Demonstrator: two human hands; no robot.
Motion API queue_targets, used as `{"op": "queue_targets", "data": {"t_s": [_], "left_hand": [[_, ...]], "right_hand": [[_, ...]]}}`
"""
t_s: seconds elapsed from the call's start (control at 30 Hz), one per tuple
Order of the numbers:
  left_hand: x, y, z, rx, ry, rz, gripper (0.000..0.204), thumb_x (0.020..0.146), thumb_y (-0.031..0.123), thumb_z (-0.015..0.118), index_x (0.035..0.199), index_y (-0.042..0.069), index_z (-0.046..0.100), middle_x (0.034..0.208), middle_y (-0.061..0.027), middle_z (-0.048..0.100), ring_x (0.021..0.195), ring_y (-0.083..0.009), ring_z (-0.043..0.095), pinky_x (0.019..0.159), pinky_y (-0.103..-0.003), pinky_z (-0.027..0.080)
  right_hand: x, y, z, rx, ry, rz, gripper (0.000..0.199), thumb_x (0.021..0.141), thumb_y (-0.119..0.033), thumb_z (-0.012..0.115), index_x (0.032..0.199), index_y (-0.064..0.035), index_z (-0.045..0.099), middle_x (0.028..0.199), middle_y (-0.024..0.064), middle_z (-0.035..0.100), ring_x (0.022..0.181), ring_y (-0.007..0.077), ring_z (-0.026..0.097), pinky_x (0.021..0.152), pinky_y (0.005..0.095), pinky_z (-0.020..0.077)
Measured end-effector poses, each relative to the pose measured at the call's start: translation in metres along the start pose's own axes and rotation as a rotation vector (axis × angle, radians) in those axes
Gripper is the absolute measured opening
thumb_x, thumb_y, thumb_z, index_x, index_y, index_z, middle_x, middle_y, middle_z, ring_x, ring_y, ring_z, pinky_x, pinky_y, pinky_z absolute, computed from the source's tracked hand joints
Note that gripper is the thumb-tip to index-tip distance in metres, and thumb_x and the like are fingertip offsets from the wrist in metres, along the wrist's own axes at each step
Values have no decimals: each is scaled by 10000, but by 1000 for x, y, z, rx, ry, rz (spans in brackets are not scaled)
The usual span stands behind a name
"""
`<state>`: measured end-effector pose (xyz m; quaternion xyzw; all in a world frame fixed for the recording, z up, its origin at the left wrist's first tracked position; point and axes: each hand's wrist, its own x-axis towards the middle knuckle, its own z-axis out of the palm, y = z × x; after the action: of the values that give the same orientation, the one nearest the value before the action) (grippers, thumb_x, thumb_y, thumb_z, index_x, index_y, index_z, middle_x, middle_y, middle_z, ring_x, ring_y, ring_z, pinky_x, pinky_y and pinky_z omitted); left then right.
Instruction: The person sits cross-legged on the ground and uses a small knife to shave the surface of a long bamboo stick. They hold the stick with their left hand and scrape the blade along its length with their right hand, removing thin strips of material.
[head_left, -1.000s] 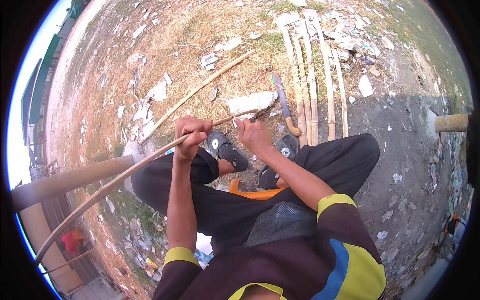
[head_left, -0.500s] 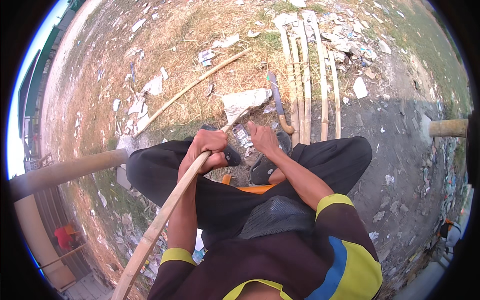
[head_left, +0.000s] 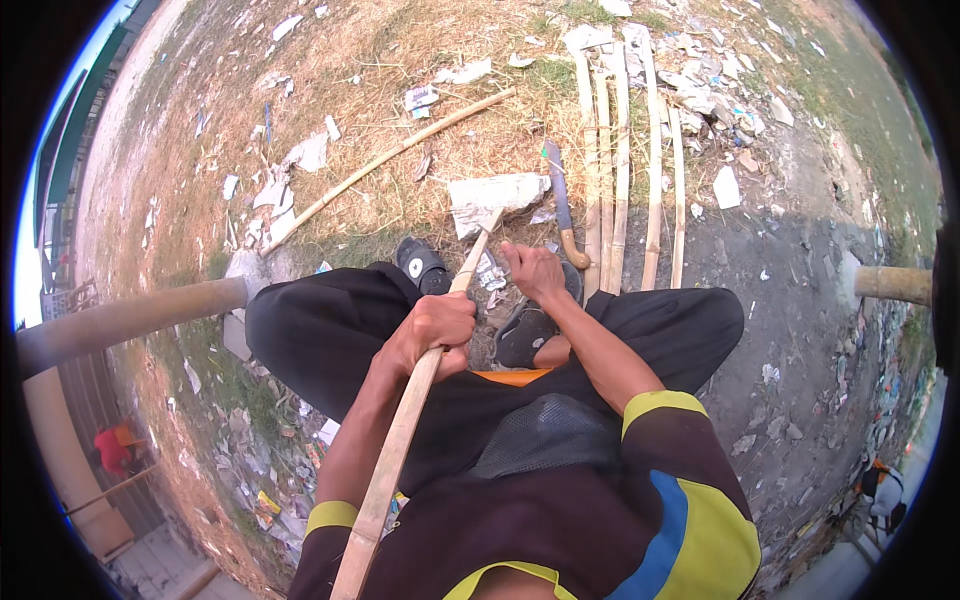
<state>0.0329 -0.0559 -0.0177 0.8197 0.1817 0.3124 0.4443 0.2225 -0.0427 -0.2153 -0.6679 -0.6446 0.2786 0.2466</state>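
Observation:
My left hand is wrapped round a long split bamboo strip, which slants from beside my chest to a tip between my feet. That far tip meets the near edge of a pale, whitish slab or folded sheet on the ground. Just right of the strip, my right hand is closed with the thumb up; whatever it holds, if anything, is hidden. A machete with a dark blade and a curved wooden handle lies beyond my right hand. Sandals are on my feet.
Several bamboo strips lie side by side, ahead to the right. A single bamboo stick lies ahead to the left. Thick bamboo poles stick in at left and right. Paper scraps litter the dry grass. A person in red is far left.
My left hand has moved right and toward me with the bamboo strip, whose near end has swung right. My right hand has shifted slightly right and stays closed.

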Motion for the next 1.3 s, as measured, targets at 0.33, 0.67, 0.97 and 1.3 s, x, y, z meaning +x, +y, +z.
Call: {"op": "queue_targets", "data": {"t_s": [0.33, 0.67, 0.97, 1.3], "left_hand": [[2, -6, -2, -48, 33, 33, 200, 487, 3, 498, 512, 27, 301, 487, -78, 286, 438, -265, 350, 479, -362, 290], [1, -6, -3, -40, 61, -13, 227, 526, 61, 505, 508, 33, 281, 481, -74, 302, 440, -258, 402, 475, -360, 309], [0, -5, -8, -62, 93, -31, 228, 506, 5, 488, 521, 26, 261, 493, -83, 278, 452, -272, 366, 472, -373, 288], [-9, -11, -14, -111, 196, 17, 170, 536, 104, 505, 516, -17, 386, 474, -82, 368, 420, -213, 331, 468, -351, 298]], "right_hand": [[7, -2, -4, 113, -105, -33, 499, 970, -385, 388, 694, -22, 591, 610, 223, 557, 614, 415, 582, 583, 468, 453], [1, -21, -15, 161, -184, -67, 577, 970, -471, 344, 773, -41, 674, 673, 262, 609, 713, 437, 626, 666, 495, 498], [2, -21, 3, 231, -42, -165, 493, 981, -369, 387, 713, -15, 602, 662, 244, 584, 643, 421, 597, 593, 480, 468], [11, -24, 1, 42, -28, -130, 560, 958, -482, 399, 664, -53, 606, 606, 224, 604, 600, 399, 623, 572, 475, 505]]}}
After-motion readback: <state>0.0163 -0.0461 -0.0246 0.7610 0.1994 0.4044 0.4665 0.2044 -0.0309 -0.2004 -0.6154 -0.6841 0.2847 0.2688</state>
